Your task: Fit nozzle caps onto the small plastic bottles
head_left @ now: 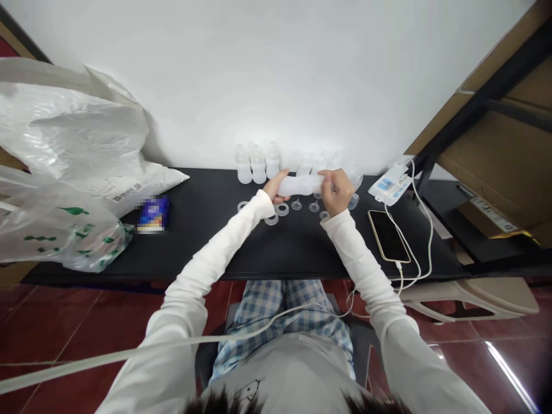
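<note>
Both my hands hold one translucent plastic bottle (301, 184) sideways above the black table (207, 230). My left hand (276, 187) grips its left end, fingers curled round it. My right hand (337, 190) closes on its right end. Under the bottle, several clear rings and small caps (282, 210) lie on the table. Three more bottles (257, 164) stand upright in a row against the white wall, with further ones behind my hands.
Large white plastic bags (64, 161) fill the table's left end, with a small blue packet (153, 214) beside them. A phone (388, 236) on a white cable and a white box (390, 185) lie to the right. A wooden frame (495, 115) stands at the right.
</note>
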`<state>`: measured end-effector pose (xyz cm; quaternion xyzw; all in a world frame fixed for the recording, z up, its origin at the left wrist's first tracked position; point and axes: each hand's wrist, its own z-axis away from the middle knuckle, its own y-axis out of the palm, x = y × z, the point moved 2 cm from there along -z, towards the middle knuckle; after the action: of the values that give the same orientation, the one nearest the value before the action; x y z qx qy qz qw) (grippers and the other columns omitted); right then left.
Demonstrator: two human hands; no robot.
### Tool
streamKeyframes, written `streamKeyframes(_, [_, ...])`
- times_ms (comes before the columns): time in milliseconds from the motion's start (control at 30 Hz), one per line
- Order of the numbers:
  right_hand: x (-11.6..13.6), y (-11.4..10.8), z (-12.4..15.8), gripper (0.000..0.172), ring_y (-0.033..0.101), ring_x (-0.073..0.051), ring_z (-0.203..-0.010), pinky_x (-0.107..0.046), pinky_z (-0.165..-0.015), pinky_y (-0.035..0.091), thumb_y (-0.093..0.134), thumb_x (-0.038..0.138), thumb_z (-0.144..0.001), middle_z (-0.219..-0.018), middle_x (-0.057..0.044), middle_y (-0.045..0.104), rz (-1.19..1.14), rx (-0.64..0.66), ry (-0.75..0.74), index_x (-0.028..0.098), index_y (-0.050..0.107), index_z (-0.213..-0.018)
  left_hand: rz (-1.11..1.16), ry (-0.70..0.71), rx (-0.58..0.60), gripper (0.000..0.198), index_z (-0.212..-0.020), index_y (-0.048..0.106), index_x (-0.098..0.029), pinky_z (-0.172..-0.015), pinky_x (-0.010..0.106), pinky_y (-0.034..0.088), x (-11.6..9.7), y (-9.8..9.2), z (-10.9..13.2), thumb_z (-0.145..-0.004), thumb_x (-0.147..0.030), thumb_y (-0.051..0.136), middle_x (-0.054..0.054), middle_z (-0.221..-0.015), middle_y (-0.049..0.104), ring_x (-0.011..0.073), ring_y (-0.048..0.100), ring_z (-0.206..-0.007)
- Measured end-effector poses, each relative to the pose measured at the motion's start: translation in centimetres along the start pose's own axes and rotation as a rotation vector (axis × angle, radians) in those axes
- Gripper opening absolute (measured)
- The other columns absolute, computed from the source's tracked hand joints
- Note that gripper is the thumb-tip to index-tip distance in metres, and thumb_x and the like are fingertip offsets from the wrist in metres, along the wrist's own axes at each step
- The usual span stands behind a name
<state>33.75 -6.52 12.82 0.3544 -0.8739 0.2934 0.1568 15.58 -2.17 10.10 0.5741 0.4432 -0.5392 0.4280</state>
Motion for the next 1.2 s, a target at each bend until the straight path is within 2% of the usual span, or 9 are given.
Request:
streamKeyframes(133, [-0.1, -2.7, -0.6, 0.044, 0.061, -0.028, -0.102, -0.048, -0.087, 0.052, 0.054, 0.063, -0.088, -0.104, -0.01, 0.064, 0.047, 0.141, -0.207, 0.026, 0.065, -0.109, -0.031, -0.482, 0.181, 0.06, -0.071, 0.063, -0.018, -0.031, 0.032, 0.03, 1.2, -3.8, -1.5, -0.072, -0.078, 0.051, 0.002, -0.039, 0.038, 0.0171, 0.037, -0.029])
streamKeyframes(267, [-2.2, -7.2, -1.7, 0.055, 0.057, -0.031, -0.116, -0.051, -0.087, 0.051, 0.056, 0.058, -0.089, -0.122, -0.015, 0.056, 0.101, 0.038, -0.114, 0.023, 0.049, -0.131, 0.072, -0.522, 0.127, 0.062, -0.068, 0.06, -0.019, -0.027, 0.023, 0.014, 1.2, -7.3, -0.4, -0.071, -0.078, 0.045, 0.002, -0.037, 0.037, 0.0079, 0.019, -0.026])
streamKeyframes(400, [-6.0, -10.6, -2.7, 0.054, 0.059, -0.029, -0.112, -0.047, -0.086, 0.052, 0.055, 0.056, -0.09, -0.123, -0.015, 0.055, 0.142, -0.068, -0.022, 0.024, 0.043, -0.131, 0.162, -0.474, 0.148, 0.06, -0.066, 0.058, -0.019, -0.03, 0.019, 0.007, 1.3, -8.1, 1.3, -0.072, -0.076, 0.042, 0.001, -0.039, 0.037, 0.0052, 0.016, -0.028])
streamKeyframes(533, [-10.8, -9.6, -1.5, 0.047, 0.06, -0.024, -0.09, -0.042, -0.078, 0.054, 0.064, 0.058, -0.083, -0.109, -0.011, 0.06, 0.178, 0.091, 0.098, 0.023, 0.051, -0.112, 0.141, -0.448, 0.124, 0.06, -0.071, 0.06, -0.02, -0.029, 0.023, 0.017, 2.0, -7.5, 1.9, -0.071, -0.078, 0.045, 0.002, -0.042, 0.042, 0.0058, 0.019, -0.028])
streamKeyframes(667, [-14.0, -6.3, 1.3, 0.048, 0.057, -0.026, -0.095, -0.047, -0.09, 0.05, 0.064, 0.059, -0.082, -0.101, -0.012, 0.058, 0.328, 0.249, 0.182, 0.017, 0.052, -0.103, 0.115, -0.383, 0.089, 0.062, -0.074, 0.062, -0.018, -0.033, 0.028, 0.029, 2.3, -6.6, 2.2, -0.075, -0.078, 0.044, 0.003, -0.045, 0.048, 0.0071, 0.026, -0.029])
streamKeyframes(767, [-13.7, -5.1, 2.5, 0.057, 0.056, -0.03, -0.103, -0.047, -0.095, 0.046, 0.062, 0.058, -0.084, -0.106, -0.018, 0.056, 0.438, 0.326, 0.23, 0.01, 0.05, -0.113, 0.077, -0.279, 0.036, 0.066, -0.075, 0.061, -0.018, -0.036, 0.029, 0.033, 2.3, -5.9, 2.4, -0.078, -0.081, 0.041, 0.005, -0.048, 0.052, 0.0093, 0.035, -0.032])
streamKeyframes(867, [-10.5, -5.1, 2.3, 0.06, 0.054, -0.033, -0.105, -0.051, -0.095, 0.043, 0.053, 0.062, -0.088, -0.11, -0.022, 0.056, 0.482, 0.225, 0.201, 0.008, 0.052, -0.114, -0.029, -0.109, -0.063, 0.068, -0.083, 0.061, -0.017, -0.04, 0.029, 0.038, 2.1, -4.8, 2.8, -0.081, -0.081, 0.041, 0.005, -0.054, 0.056, 0.0124, 0.046, -0.04])
streamKeyframes(1067, [-1.5, -2.5, 0.4, 0.056, 0.061, -0.022, -0.089, -0.038, -0.084, 0.047, 0.019, 0.058, -0.101, -0.089, -0.008, 0.066, -0.006, 0.177, 0.084, 0.021, 0.061, -0.093, -0.462, 0.611, -0.119, 0.058, -0.116, 0.056, -0.02, -0.079, 0.035, 0.056, 0.0, -1.0, 4.4, -0.084, -0.068, 0.057, 0.011, -0.112, 0.067, 0.0224, 0.067, -0.097])
streamKeyframes(1200, [0.2, -0.7, -0.5, 0.064, 0.05, -0.016, -0.054, -0.032, -0.058, 0.04, 0.026, 0.067, -0.097, -0.049, 0.0, 0.047, -0.086, 0.176, 0.305, 0.022, 0.052, -0.06, -0.658, 0.95, -0.147, 0.047, -0.118, 0.054, -0.019, -0.098, 0.042, 0.051, -1.2, 0.5, 5.2, -0.091, -0.057, 0.054, 0.013, -0.114, 0.065, 0.0253, 0.062, -0.112])
